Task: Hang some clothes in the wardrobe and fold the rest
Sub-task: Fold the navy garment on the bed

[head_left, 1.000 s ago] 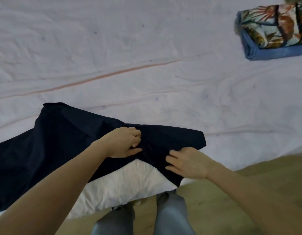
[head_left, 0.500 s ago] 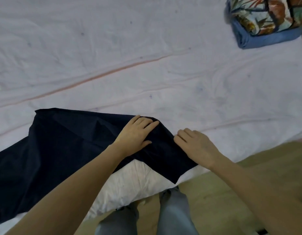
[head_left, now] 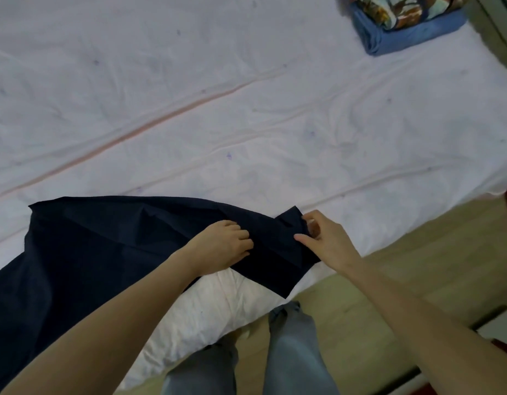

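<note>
Dark garment [head_left: 109,246] lies on the bed [head_left: 275,124] at its near edge, and we work its right end. Our right hand [head_left: 329,243] pinches the cloth's corner; our left hand [head_left: 223,246] grips the fabric beside it. We should keep the edges aligned and taut before folding over.

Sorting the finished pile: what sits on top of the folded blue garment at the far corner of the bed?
A folded leaf-print garment lies on the blue garment. The frame's top edge cuts off its far part, so anything farther back or between the layers stays hidden.
</note>
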A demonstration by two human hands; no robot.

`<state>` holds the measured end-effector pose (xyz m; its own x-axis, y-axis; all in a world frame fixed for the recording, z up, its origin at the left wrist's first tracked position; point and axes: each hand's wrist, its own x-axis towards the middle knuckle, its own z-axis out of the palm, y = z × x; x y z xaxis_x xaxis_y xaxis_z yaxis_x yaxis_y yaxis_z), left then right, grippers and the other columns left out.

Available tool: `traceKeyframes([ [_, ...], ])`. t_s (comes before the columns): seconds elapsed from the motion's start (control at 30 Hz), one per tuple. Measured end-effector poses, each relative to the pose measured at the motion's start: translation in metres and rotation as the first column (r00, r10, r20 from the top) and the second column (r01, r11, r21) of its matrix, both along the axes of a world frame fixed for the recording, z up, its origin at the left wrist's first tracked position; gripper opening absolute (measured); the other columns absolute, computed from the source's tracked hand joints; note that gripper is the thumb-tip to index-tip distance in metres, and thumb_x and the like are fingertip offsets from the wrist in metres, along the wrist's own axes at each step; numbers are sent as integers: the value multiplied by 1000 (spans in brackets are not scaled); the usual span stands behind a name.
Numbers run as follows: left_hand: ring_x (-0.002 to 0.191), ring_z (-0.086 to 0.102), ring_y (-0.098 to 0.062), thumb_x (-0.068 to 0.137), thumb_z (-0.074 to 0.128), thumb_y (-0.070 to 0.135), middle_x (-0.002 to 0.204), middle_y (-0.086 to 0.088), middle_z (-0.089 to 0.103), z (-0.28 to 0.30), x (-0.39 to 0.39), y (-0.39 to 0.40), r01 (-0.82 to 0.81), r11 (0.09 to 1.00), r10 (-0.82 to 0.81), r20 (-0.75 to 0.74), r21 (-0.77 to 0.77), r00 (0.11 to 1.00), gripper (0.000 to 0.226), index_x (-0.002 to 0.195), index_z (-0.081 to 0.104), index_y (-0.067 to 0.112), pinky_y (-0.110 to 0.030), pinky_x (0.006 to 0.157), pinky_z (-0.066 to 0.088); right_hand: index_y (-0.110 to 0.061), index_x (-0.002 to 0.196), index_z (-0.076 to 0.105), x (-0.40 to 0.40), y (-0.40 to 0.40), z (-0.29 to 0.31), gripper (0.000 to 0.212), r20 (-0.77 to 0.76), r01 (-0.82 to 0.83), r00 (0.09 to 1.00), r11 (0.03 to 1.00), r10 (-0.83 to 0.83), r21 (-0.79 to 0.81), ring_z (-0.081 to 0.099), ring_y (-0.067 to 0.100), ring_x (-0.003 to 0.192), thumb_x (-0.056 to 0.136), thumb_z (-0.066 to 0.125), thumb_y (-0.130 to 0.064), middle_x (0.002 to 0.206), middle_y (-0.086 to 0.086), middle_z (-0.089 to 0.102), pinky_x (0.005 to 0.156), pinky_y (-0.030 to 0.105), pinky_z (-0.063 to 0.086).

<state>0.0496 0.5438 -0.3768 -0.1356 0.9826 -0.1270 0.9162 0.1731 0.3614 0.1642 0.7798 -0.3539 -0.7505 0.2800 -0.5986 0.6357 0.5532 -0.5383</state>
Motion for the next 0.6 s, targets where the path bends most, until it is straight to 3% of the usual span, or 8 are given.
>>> traceKeyframes([
  [0.07, 76, 57, -13, 95, 40, 34, 90, 7, 61, 6, 0, 9, -77, 994, 74, 45, 73, 996, 30, 96, 67, 20, -30, 63, 53, -18, 108, 57, -5, -6, 0, 29, -37, 121, 992, 992, -122, -28, 55, 10, 75, 83, 72, -21, 82, -5, 57, 68, 18, 44],
  [0.17, 99, 57, -16, 93, 48, 38, 110, 3, 61, 9, -2, 29, -250, 961, 243, 71, 118, 968, 32, 114, 62, 18, -29, 83, 50, -13, 101, 63, -15, -12, 1, 23, -15, 276, 960, 956, -279, -94, 52, 8, 70, 81, 73, -11, 75, -4, 55, 65, 15, 41],
  [0.23, 108, 55, -15, 91, 51, 47, 116, 5, 62, 15, 2, 45, -369, 927, 354, 183, 57, 917, 44, 125, 58, 19, -28, 95, 43, -12, 96, 68, -20, -13, 7, 15, 11, 399, 915, 897, -404, -190, 57, 10, 71, 82, 72, -9, 77, -2, 61, 67, 18, 45],
  [0.33, 105, 56, -6, 88, 59, 50, 113, 11, 65, 27, 9, 69, -584, 807, 545, 491, -89, 679, 47, 127, 59, 26, -21, 94, 40, -12, 91, 73, -27, -13, 24, 8, 41, 547, 810, 730, -585, -409, 67, 16, 76, 86, 68, -10, 83, 4, 72, 68, 22, 52],
  [0.47, 97, 60, 6, 83, 72, 33, 101, 17, 68, 43, 1, 91, -736, 658, 590, 716, -159, 372, 34, 116, 66, 26, -11, 89, 45, -11, 93, 75, -40, -4, 42, 14, 49, 589, 719, 570, -694, -573, 70, 24, 91, 88, 63, -6, 93, 8, 74, 83, 33, 56],
  [0.53, 92, 62, 6, 82, 74, 26, 93, 18, 68, 51, -10, 98, -760, 624, 591, 747, -182, 306, 27, 109, 70, 24, -13, 86, 48, -11, 91, 75, -50, 0, 48, 12, 21, 581, 715, 576, -699, -575, 70, 24, 91, 87, 65, -6, 91, 8, 74, 84, 35, 55],
  [0.6, 88, 63, 5, 84, 72, 24, 89, 18, 69, 60, -22, 103, -778, 602, 612, 729, -179, 306, 19, 103, 73, 24, -17, 83, 49, -14, 88, 74, -61, 3, 55, 8, -20, 583, 721, 623, -692, -522, 70, 19, 85, 84, 68, -10, 86, 3, 74, 80, 31, 56],
])
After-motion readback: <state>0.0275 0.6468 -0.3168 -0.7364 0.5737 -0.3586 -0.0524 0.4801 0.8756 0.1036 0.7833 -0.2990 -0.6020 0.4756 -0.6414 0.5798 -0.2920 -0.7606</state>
